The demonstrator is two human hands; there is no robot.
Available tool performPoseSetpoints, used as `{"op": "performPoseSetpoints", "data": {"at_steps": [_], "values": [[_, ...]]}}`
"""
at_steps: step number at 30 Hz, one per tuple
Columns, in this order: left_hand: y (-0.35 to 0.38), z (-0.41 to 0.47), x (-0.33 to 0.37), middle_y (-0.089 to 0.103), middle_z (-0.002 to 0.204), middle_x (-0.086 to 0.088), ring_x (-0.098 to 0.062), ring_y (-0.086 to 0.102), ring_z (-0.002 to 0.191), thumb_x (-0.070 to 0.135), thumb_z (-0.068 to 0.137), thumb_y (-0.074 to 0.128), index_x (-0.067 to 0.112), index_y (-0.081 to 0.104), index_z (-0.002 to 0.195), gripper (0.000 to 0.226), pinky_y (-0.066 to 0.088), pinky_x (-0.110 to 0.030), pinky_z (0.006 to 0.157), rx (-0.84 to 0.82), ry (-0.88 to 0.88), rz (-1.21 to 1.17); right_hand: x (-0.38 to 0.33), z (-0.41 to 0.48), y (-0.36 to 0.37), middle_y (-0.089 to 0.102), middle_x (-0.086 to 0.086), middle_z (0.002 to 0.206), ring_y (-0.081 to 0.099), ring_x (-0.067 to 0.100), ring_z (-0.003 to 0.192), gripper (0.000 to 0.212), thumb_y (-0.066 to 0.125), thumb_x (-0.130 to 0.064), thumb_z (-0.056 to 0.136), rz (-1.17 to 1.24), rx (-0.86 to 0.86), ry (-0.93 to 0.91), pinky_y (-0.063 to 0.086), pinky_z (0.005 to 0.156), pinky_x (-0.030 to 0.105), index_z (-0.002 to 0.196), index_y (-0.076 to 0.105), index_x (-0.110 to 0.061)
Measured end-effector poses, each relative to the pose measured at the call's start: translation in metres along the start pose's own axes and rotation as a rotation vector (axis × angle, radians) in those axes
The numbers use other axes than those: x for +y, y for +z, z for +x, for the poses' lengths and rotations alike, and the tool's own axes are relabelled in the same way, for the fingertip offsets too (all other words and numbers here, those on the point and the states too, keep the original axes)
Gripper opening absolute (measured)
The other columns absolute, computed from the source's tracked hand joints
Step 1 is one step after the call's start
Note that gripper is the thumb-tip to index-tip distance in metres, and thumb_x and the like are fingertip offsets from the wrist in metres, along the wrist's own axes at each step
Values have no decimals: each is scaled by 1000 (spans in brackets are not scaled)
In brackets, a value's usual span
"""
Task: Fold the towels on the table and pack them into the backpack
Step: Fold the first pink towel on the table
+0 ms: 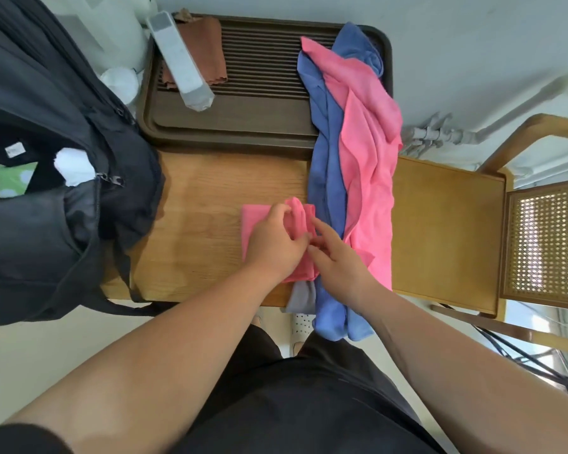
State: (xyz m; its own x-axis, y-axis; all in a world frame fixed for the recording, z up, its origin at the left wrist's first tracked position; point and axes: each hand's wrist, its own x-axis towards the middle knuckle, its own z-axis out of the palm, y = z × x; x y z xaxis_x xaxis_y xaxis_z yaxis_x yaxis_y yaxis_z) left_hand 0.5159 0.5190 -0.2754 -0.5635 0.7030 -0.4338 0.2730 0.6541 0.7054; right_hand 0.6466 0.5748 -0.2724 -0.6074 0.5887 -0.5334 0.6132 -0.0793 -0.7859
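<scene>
A small pink towel [254, 217], partly folded, lies on the wooden table [204, 204] near its front edge. My left hand [276, 244] presses on it and pinches a raised fold of its cloth. My right hand [336, 257] rests beside it with fingers spread, touching the towel's right edge. To the right a long blue towel [325, 178] and a larger pink towel [371, 165] lie crumpled together, hanging over the front edge. A grey cloth [300, 298] peeks out below the folded towel. The black backpack [46, 198] stands open at the left.
A dark slatted tray [263, 103] sits at the back of the table with a brown cloth [204, 44] and a white wrapped bar [179, 60] on it. A wooden chair with a cane back [545, 237] stands right of the table. White items show inside the backpack.
</scene>
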Motion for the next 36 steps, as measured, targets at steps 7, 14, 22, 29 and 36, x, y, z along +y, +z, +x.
{"op": "performPoseSetpoints", "data": {"at_steps": [7,14,22,29,36], "values": [[-3,-12,-21,68,110,-4,-22,64,98,10,94,57,16,64,119,27,50,-33,86,23,80,128,2,12,-6,56,8,80,51,22,80,17,56,-10,93,-269,-82,-112,42,77,38,103,64,1],[-18,-23,-44,25,163,-7,-31,27,147,47,88,63,19,34,153,77,25,-49,119,111,160,602,0,7,-7,62,9,103,55,21,101,20,63,-15,92,-454,27,-231,43,89,30,102,70,2],[16,-5,-63,-32,162,-5,-26,-30,149,86,78,38,15,-17,157,119,-13,-59,117,-94,89,770,5,10,-7,52,9,109,57,31,89,30,61,-19,89,-838,52,-293,53,75,43,117,63,-9],[15,-4,-69,-35,160,-8,-27,-35,146,85,82,22,14,-24,153,110,-15,-59,117,-143,123,802,-13,45,-4,2,6,169,-7,36,154,66,23,-47,105,-1510,-190,-359,6,121,58,160,8,-13],[-9,-21,-87,30,158,-15,-33,27,144,70,84,51,10,26,155,96,25,-49,118,166,82,516,-24,77,4,50,8,142,37,31,140,52,44,-27,99,-1363,-22,-431,29,110,45,149,35,-16]]}}
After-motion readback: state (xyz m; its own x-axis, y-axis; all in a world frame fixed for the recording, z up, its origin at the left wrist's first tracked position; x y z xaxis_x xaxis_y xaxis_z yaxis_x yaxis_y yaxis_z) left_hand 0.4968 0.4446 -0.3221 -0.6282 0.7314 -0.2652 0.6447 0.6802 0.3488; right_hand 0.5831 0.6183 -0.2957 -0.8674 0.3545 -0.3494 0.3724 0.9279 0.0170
